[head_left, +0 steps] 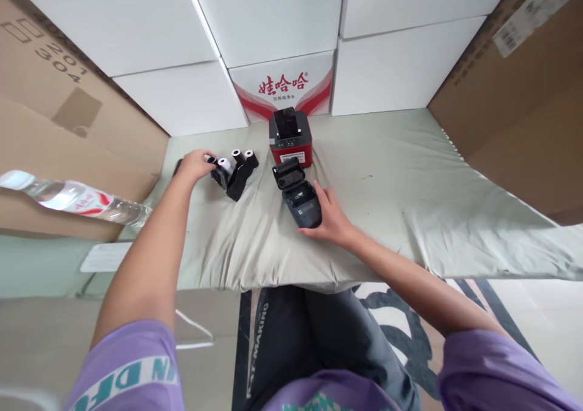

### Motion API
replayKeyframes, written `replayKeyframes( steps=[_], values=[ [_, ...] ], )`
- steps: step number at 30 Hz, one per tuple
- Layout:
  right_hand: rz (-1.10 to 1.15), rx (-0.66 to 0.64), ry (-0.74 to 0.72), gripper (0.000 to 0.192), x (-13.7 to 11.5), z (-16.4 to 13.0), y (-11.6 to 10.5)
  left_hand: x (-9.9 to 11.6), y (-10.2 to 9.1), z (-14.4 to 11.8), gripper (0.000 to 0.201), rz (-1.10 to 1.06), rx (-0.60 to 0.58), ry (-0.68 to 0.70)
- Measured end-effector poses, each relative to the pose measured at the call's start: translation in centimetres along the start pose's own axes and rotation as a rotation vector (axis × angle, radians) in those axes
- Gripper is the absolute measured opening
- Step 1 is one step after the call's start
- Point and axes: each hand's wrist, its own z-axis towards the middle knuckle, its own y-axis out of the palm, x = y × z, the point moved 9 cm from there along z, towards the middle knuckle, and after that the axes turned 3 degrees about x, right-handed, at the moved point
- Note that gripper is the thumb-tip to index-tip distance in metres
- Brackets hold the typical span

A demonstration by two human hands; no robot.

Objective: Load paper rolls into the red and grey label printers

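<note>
A soft, wrinkled grey-green cloth (387, 204) covers the table. At its centre lies a small matte black printer (300, 201) with its lid tipped open; the right hand (330, 220) cups its 4 o'clock side, fingers curled loosely against the casing. At 9 o'clock, the left hand (195, 163) closes narrow on a white paper roll (213, 159) in a black holder (234, 171), three more rolls beside it. A boxy red printer (291, 138) stands at 12 o'clock.

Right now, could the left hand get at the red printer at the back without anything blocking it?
Probably yes. The left hand rests at the paper rolls, and the red printer stands just beyond them on the cloth; only those rolls lie between.
</note>
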Motion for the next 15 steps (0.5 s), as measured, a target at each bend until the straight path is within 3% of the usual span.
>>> replayKeyframes(
  steps=[5,7,9,12,13,15],
  values=[
    [-0.002,-0.005,0.004,0.134,0.0,0.0,0.0,-0.6,-1.2,-0.4,0.029,-0.115,0.091,0.000],
    [-0.001,-0.002,-0.002,0.134,0.0,0.0,-0.1,-0.9,-2.5,-0.7,0.026,-0.344,0.210,-0.020],
    [0.003,0.000,0.000,0.134,0.0,0.0,-0.1,-1.3,-3.5,-1.4,0.024,-0.709,0.318,-0.079],
    [0.013,-0.004,0.007,0.134,0.0,0.0,0.0,0.2,-2.4,-3.3,0.012,-1.311,0.218,-0.151],
    [0.014,-0.003,0.007,0.133,0.0,0.0,0.0,1.7,-1.8,-4.3,0.007,-1.461,0.124,-0.137],
    [0.013,0.001,0.002,0.133,0.0,0.0,0.0,4.4,-1.1,-6.8,0.006,-1.654,0.057,-0.086]
  ],
)
